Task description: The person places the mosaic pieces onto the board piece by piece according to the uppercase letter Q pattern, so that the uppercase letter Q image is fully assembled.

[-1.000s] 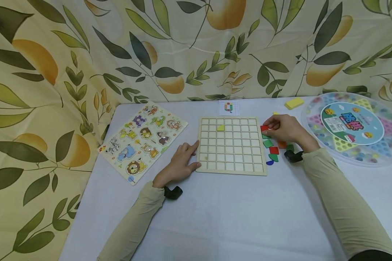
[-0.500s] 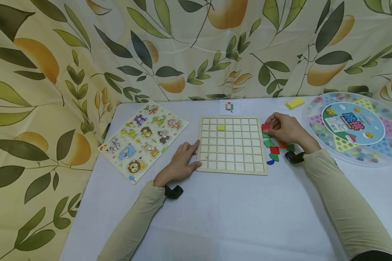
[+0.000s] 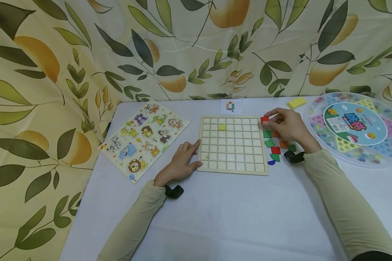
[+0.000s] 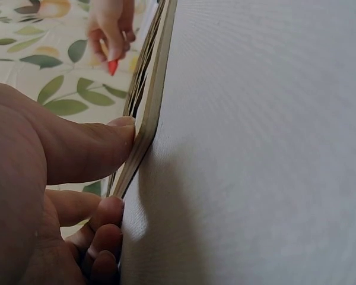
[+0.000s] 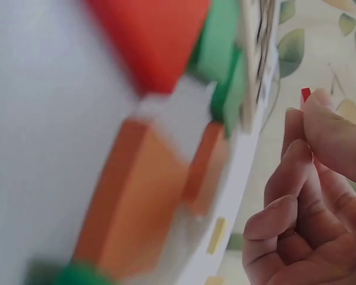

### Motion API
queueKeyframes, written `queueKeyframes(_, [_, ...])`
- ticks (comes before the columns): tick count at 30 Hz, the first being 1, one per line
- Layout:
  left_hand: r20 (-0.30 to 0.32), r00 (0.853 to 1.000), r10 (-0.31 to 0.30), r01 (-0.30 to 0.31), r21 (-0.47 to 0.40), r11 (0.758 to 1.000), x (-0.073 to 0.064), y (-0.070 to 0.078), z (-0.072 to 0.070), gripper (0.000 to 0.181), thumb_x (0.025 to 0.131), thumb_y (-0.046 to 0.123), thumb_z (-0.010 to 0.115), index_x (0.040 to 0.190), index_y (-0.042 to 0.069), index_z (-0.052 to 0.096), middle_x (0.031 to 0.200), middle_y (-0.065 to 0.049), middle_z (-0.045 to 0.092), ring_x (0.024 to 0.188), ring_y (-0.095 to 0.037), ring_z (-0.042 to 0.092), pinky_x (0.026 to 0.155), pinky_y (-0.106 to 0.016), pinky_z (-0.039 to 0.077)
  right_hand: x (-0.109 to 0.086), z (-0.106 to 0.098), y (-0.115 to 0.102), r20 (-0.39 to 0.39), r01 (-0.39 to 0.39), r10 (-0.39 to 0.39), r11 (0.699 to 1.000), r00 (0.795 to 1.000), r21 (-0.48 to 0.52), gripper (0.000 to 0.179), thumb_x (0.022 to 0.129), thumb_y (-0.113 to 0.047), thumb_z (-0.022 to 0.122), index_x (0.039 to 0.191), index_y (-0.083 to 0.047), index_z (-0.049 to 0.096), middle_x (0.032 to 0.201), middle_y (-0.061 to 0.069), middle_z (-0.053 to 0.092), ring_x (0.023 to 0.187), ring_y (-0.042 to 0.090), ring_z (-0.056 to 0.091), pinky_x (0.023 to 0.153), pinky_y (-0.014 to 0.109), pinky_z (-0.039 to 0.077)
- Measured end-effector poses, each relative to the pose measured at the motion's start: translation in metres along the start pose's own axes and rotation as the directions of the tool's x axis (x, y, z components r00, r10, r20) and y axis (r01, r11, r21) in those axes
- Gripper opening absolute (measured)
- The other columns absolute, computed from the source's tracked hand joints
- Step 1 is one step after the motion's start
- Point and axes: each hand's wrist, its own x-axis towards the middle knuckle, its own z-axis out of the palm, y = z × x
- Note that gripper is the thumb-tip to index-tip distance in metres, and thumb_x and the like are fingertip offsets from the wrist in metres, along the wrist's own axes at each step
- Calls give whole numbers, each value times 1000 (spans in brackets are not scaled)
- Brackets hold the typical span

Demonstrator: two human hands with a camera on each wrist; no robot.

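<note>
My right hand (image 3: pixel 286 125) pinches a red square tile (image 3: pixel 264 119) between thumb and fingertips, beside the upper right edge of the wooden grid board (image 3: pixel 234 172). In the right wrist view only a bit of the red tile shows past the thumb, above curled fingers. A yellow square tile (image 3: pixel 222 127) sits in one cell near the board's top. At the board's left side, my left hand (image 3: pixel 179 161) touches the edge with an extended index finger and the thumb by the lower corner. Its other fingers are bent against the table in the left wrist view.
Green, red, orange and blue tiles (image 3: pixel 276 150) lie along the board's right side. Behind the board is a small pattern card (image 3: pixel 230 106). An animal puzzle board (image 3: pixel 143 139) lies left. A yellow block (image 3: pixel 296 103) and a round clear game case (image 3: pixel 354 123) stand right.
My right hand has raised the red tile off the cluster, slightly away from me, uncovering more of the green and orange-red tiles beneath. The left hand stays at the board's edge.
</note>
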Motion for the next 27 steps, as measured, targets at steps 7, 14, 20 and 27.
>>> queueKeyframes(7, [3, 1000, 0, 0, -8, 1000, 0, 1, 0, 79, 101, 19, 69, 167, 1, 28, 113, -8, 49, 100, -21, 36, 87, -32, 29, 1, 8, -16, -17, 64, -63, 994, 998, 86, 38, 98, -27, 78, 130, -7, 72, 107, 18, 77, 85, 15, 65, 66, 24, 47])
queueKeyframes(14, [2, 1000, 4, -4, 1, 1000, 0, 2, 0, 79, 101, 18, 69, 166, 0, 28, 113, -9, 49, 100, -21, 36, 87, -32, 29, 5, 21, -28, 55, 66, -72, 991, 996, 113, 39, 100, -24, 77, 135, -7, 70, 114, 21, 76, 92, 18, 69, 73, 21, 49])
queueKeyframes(20, [0, 1000, 3, -3, 10, 1000, 0, 1, -1, 80, 101, 18, 70, 166, 0, 28, 113, -9, 49, 99, -21, 36, 86, -32, 29, 12, 31, -37, 111, 71, -84, 991, 990, 115, 40, 99, -22, 77, 136, -7, 70, 116, 21, 76, 97, 23, 68, 79, 27, 47])
queueKeyframes(27, [9, 1000, -2, 2, 20, 1000, 0, -2, 0, 80, 102, 20, 69, 167, 1, 27, 114, -8, 48, 100, -21, 35, 86, -31, 29, 18, 45, -50, 150, 87, -109, 986, 983, 145, 39, 97, -22, 80, 131, -7, 71, 112, 17, 78, 94, 18, 70, 78, 29, 47])
